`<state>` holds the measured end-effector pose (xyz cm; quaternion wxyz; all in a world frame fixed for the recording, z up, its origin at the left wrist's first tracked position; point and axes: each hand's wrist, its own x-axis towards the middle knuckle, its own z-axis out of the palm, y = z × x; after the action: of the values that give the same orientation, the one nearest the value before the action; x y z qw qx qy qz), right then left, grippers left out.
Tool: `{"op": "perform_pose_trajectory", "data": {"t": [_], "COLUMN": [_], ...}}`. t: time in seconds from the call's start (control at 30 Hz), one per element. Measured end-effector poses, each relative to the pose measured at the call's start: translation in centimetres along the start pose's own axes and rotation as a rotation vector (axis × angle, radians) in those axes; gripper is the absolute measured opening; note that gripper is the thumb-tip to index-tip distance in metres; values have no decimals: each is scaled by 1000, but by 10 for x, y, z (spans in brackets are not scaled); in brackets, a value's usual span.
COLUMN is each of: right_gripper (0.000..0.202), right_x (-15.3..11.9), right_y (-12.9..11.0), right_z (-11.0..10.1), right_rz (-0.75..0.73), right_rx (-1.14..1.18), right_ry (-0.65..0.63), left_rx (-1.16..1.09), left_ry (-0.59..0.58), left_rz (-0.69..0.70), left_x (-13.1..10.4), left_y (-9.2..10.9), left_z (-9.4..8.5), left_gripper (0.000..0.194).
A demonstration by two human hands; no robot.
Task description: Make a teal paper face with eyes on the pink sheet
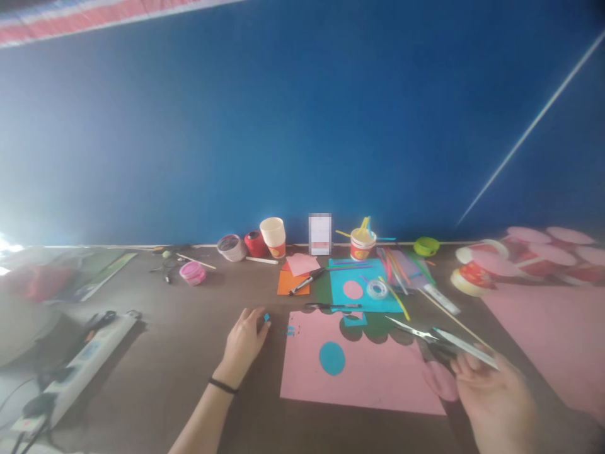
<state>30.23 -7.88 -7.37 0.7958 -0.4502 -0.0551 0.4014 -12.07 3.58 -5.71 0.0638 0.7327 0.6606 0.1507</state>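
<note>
Left hand point(246, 337) half curled at the table point(179, 340), blue scrap point(266, 317) by its fingertips; cannot tell if pinched. Right hand point(496, 394) closed around scissors point(423, 334), tip toward left. Between hands: pink sheet point(373, 388), blue circle point(332, 358) on it. Farther: tape roll point(384, 289) on blue sheet point(343, 272).

A blue wall point(302, 126) rose behind the stacked paper cups point(273, 234), which had a red thread spool point(254, 244) just to their left and a small pink tub point(193, 273) farther out that way. To the cups' right stood a paper cup point(362, 253) of yellow and blue strips, then a lime-green bowl point(426, 246). A white power strip point(96, 359) lay well left of the stacked cups.
</note>
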Motion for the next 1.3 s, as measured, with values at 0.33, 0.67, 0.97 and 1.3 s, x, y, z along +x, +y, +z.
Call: {"op": "perform_pose_trajectory", "data": {"t": [0.33,0.67,0.97,1.3], "right_gripper": [14,31,23,29], "right_x": [3,55,189,211], "right_y": [4,-45,-63,-21], "right_z": [-1,44,138,148], "right_rz": [-7,-231,-187,-98], "right_rx": [112,-320,-820,-711], "right_ry": [-44,-104,26,77], "left_rx": [-108,-215,-163,-161], "left_ry": [52,96,124,163], "left_rz": [106,56,66,98], "left_x": [6,5,6,-2], "left_y": [-14,-13,-10,0], "left_z": [17,26,27,23], "left_gripper": [18,22,23,21]}}
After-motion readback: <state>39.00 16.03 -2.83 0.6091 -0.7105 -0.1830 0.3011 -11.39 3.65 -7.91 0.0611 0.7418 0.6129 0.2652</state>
